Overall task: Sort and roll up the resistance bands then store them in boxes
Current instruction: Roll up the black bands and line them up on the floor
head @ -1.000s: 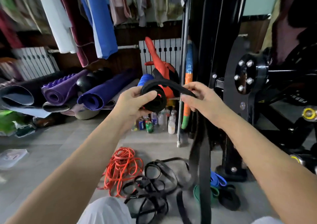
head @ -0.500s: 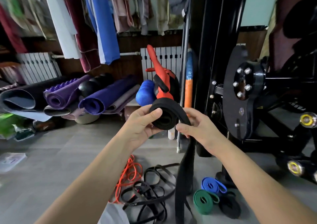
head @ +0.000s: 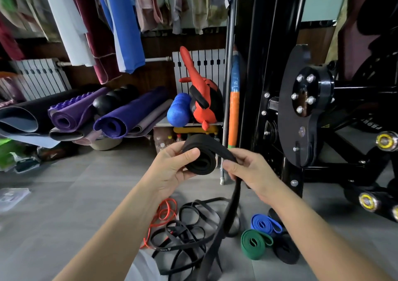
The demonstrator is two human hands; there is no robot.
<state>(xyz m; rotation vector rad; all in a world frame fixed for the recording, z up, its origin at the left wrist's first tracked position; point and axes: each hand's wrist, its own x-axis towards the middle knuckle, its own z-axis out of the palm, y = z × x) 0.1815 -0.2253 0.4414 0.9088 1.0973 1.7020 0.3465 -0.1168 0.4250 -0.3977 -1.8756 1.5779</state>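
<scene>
**Item: wide black resistance band, part-rolled, held in both hands**

**Location.** The black band (head: pixel 200 158) is held in mid-air above the grey floor (head: pixel 75 194), at the centre of the view and just left of the black machine frame (head: pixel 305 108).

**Grip, left.** The left hand (head: pixel 172 168) holds the wound coil, with the thumb pressed across its near face and the fingers curled behind.

**Grip, right.** The right hand (head: pixel 247 171) pinches the unwound strap just to the right of the coil, thumb and fingers closed on it.

**Governing relation.** The strap leaves the top of the coil and runs rightward into the right hand's pinch. From there the free tail (head: pixel 228 216) drops away, long axis slanting down, leftward and nearer, to the bottom edge of the view. The coil's open spiral faces the camera. The right hand is the nearer to the unrolled length and is judged the one to feed it; the left is placed to turn the coil.

**Progress.** Judged mid-roll: a long run of tail is not yet wound.

**Floor, near.**
- loose black bands (head: pixel 189 233), tangled, with the tail passing over them
- orange bands (head: pixel 163 214), loose, at the left of that tangle
- blue roll (head: pixel 266 223) and green roll (head: pixel 255 241), finished and touching
- black roll (head: pixel 286 252), just right of the green; a further dark roll may sit behind the blue, though it is too hidden to confirm

**Far left.** Rolled exercise mats (head: pixel 120 119) are stacked by the wall.

**Boxes.** None in view.
</scene>
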